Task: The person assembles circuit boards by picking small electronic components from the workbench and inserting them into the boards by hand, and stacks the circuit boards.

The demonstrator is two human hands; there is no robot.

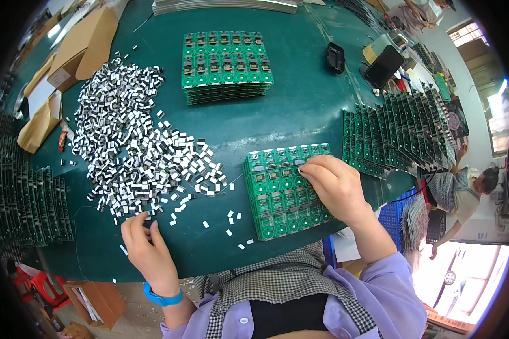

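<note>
My right hand (338,183) is over a stack of green circuit-board panels (277,212) at the near right. Its thumb and forefinger pinch a small white-topped electronic component (301,169) against the top panel, in the second row of units. At the near edge of a large heap of loose white-and-black components (136,141), my left hand (147,248) has its fingers curled. Its fingertips touch the pieces lying there, and what they hold, if anything, I cannot make out. A few single components (229,232) lie between the heap and the stack.
A second stack of green panels (226,70) stands farther back. Upright panels fill racks at right (396,133) and left (39,209). An open cardboard box (85,48) is beyond the heap. A phone (384,65) and a black case (335,58) are back right. People are beyond.
</note>
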